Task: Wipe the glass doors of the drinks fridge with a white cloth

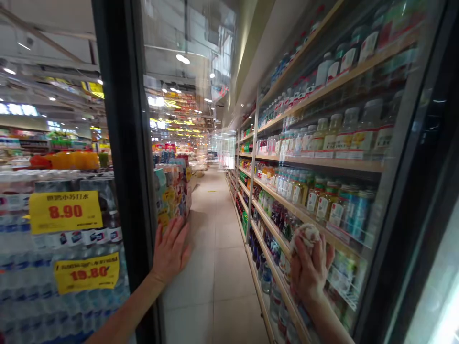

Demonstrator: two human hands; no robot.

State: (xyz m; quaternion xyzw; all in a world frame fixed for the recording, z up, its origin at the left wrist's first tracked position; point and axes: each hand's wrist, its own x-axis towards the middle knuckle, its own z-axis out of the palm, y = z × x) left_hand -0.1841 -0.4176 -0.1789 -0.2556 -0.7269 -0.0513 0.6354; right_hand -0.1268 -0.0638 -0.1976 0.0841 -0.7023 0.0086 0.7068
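Observation:
A dark-framed glass door point(215, 267) fills the middle of the head view, with bottle shelves showing in its pane. Near the pane's left edge, beside the black frame point(124, 143), my left hand point(171, 251) rests flat with its fingers spread, holding nothing. On the right side of the glass, my right hand point(310, 267) presses a crumpled whitish cloth point(306, 236) against the pane, fingers bent over it. Part of the cloth is hidden under the fingers.
Stacked packs of bottled water point(39, 267) stand left of the door, with a yellow price sign point(66, 211) and a lower yellow price sign point(88, 273). Shelves of drink bottles point(333, 131) run along the right. A tiled aisle point(206, 200) and store lights appear in the glass.

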